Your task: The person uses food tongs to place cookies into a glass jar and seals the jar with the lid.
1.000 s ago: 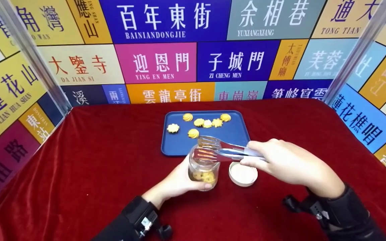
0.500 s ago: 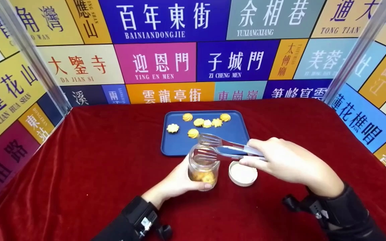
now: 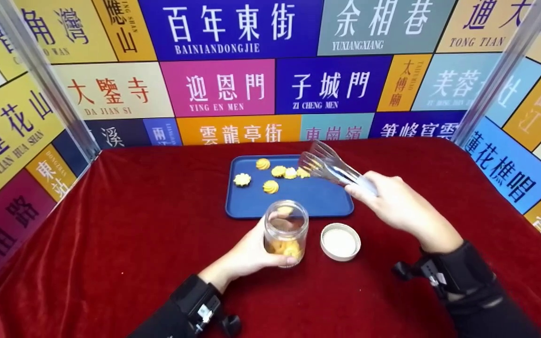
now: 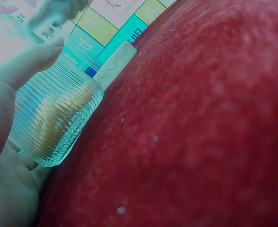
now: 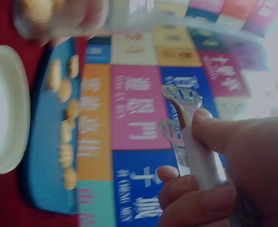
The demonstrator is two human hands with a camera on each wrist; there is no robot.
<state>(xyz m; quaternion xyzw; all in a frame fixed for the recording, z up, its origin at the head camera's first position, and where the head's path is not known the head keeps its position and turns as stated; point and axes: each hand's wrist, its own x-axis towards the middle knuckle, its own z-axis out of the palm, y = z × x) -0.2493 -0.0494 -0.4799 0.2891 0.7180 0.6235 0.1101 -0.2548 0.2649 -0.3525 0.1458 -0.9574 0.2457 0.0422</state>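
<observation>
My left hand grips a clear glass jar standing upright with its mouth uncovered. Yellow cookies lie in its lower part, showing through ribbed glass in the left wrist view. In my right hand is a pair of clear-headed tongs, held above the right side of a blue tray. The tongs' two slotted heads stand slightly apart, with nothing between them in the right wrist view. Several swirled cookies rest on the tray; the tongs overlap the rightmost ones in the head view.
A round whitish lid lies to the right of the jar, in front of the tray. Dark red cloth covers the table. Panels with printed signs wall off the back and sides, with metal posts at the corners.
My right hand has lifted the tongs away from the jar's mouth and moved them up and right, over the tray's right side. The jar and left hand have stayed in place.
</observation>
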